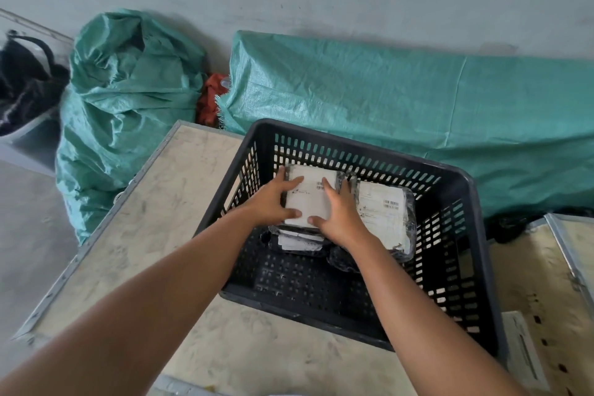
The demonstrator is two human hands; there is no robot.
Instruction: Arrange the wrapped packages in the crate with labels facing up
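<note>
A black slotted plastic crate (pixel 463 190) stands on a wooden board. Inside it, at the far left, lies a black-wrapped package (pixel 310 199) with its white label facing up. My left hand (pixel 273 202) grips its left edge and my right hand (pixel 340 215) grips its right edge, fingers spread over the label. Beside it on the right rests a second wrapped package (pixel 385 219), also label up. Under the held package, another package (pixel 299 243) pokes out toward me, partly hidden.
The crate sits on a pale wooden board with metal edging (pixel 154 235). Another board (pixel 546 283) lies to the right. Green woven sacks (pixel 128 100) and a green tarp (pixel 385 90) line the wall behind. A grey bin with dark cloth (pixel 25 90) is at far left.
</note>
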